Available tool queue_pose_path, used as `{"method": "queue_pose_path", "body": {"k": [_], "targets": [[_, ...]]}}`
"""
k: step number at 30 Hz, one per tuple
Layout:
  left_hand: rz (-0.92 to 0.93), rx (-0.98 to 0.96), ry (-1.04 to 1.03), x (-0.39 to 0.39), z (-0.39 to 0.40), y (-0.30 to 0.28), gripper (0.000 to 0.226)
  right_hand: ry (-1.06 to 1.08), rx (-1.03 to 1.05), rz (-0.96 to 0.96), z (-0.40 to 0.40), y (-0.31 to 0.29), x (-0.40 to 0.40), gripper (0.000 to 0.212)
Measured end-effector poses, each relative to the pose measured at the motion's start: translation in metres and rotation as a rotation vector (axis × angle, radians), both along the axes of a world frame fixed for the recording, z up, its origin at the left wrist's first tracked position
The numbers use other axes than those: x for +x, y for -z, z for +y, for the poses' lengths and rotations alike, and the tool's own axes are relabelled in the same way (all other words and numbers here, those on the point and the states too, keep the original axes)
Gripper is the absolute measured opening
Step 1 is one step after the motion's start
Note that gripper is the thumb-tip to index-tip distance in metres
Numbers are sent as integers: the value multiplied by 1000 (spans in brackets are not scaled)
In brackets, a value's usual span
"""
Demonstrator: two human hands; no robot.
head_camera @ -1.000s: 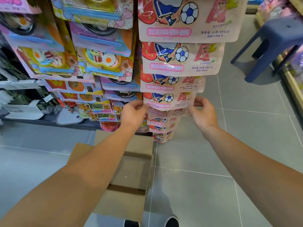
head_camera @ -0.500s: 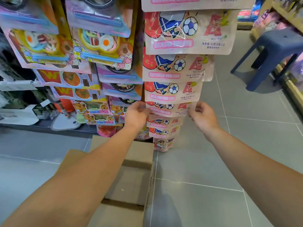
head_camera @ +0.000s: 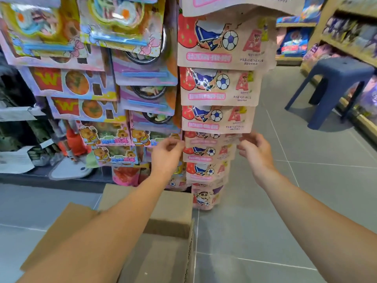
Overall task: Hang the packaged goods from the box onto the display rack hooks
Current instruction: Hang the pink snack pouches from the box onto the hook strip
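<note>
Both hands sit slightly apart from the pouch now vs 0.5 s ago, when they pinched its top corners. Left hand (head_camera: 166, 153) and right hand (head_camera: 256, 149) hover w/ fingers loosely curled, grasping nothing. Pink soccer-print snack pouch (head_camera: 212, 138) hangs in the rack's right column, tucked under the pouch above; hook itself hidden. Looks like this one's hung & let go. Next prob another from the brown cardboard box (head_camera: 167, 217) below.
</note>
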State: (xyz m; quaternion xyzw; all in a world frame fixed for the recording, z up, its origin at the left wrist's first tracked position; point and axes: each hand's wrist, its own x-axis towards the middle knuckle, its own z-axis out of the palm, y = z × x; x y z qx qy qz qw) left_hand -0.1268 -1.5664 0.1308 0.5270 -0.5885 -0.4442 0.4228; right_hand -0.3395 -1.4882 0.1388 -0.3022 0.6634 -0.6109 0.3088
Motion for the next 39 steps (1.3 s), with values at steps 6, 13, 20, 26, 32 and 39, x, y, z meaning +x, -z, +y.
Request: {"method": "queue_pose_path", "body": {"k": [6, 13, 20, 26, 32, 39], "targets": [[-45, -28, 66, -7, -7, 36, 52, -51, 34, 89, -20, 32, -5, 77], [-126, -143, 0, -17, -11, 55, 41, -15, -5, 105, -37, 60, -1, 46], [-176, -75, -58, -25, -14, 64, 6, 41, -1, 209, -32, 61, -10, 32], [-143, -9, -39, -29, -17, 72, 7, 5, 22, 240, -23, 57, -17, 42], [-194, -7, -29, -19, -18, 83, 9, -22, 26, 225, -13, 68, -15, 65], [-217, 52, 89, -7, 2, 119, 47, -203, 203, 150, 0, 126, -6, 81]]}}
